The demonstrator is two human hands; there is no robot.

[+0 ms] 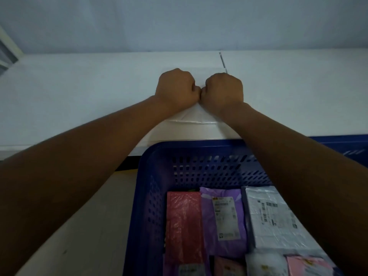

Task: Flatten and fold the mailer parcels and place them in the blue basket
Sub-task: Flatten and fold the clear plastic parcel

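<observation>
Left hand (pixel 177 87) and right hand (pixel 223 90) fisted side by side on white mailer (pixel 191 118) at tabletop (pixel 79 92) front edge, fingertips hidden underneath, mailer outline faint, right forearm hides part of blue basket (pixel 179 148), parcels (pixel 184 226) inside cut off below

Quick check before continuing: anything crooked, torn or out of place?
Nothing stands out. The white mailer under the left hand and right hand has a wrinkle near its front edge; parcels in the blue basket lie flat.
</observation>
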